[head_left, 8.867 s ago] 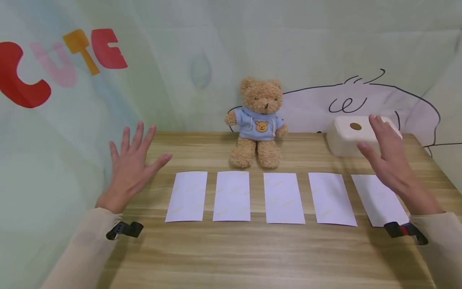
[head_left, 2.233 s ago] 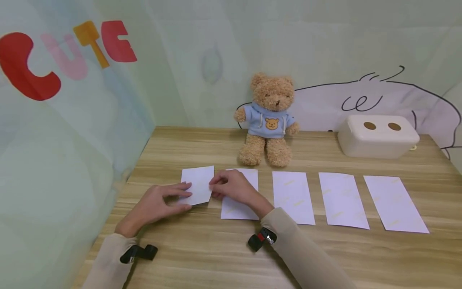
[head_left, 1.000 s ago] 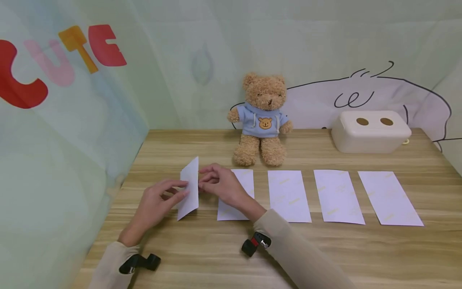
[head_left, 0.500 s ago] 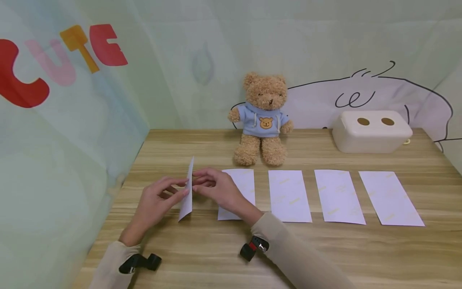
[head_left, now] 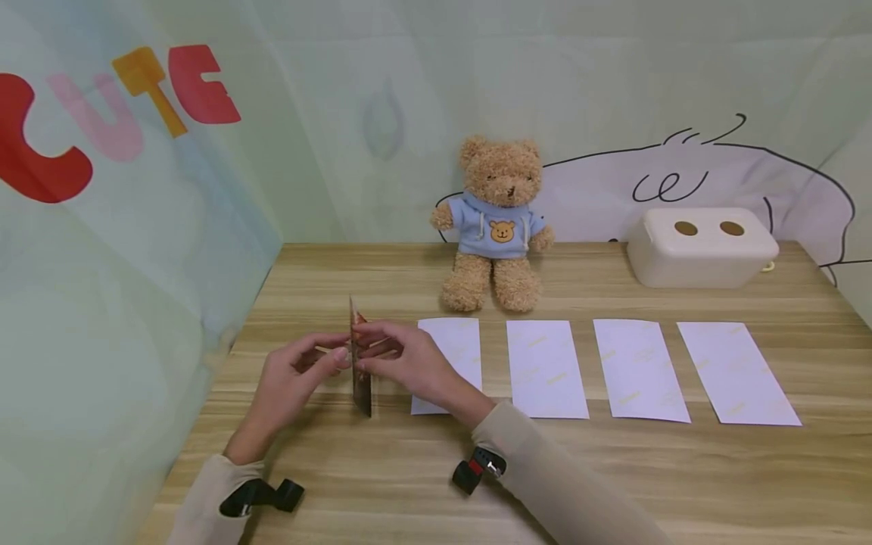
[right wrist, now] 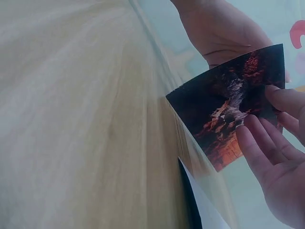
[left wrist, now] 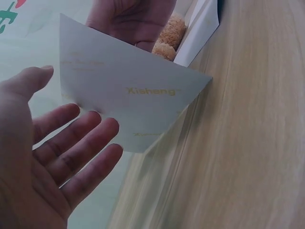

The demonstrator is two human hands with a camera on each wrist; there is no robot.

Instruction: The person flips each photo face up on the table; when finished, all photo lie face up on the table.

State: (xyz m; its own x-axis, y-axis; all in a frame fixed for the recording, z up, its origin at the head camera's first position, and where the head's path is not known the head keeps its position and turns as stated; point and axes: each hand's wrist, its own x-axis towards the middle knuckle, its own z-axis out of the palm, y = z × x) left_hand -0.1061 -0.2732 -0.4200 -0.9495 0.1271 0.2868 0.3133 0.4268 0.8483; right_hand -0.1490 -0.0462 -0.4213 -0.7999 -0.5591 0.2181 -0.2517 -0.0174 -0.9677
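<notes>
The left hand touches the photo with loose fingers. The right hand rests straight fingers on its dark front, hiding some.

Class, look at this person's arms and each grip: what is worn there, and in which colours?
The left sleeve and right sleeve are long, plain and beige. The left band, at the wrist, is black with a small black block; the right band matches, plus a red patch. The left grip and right grip are ungloved.
</notes>
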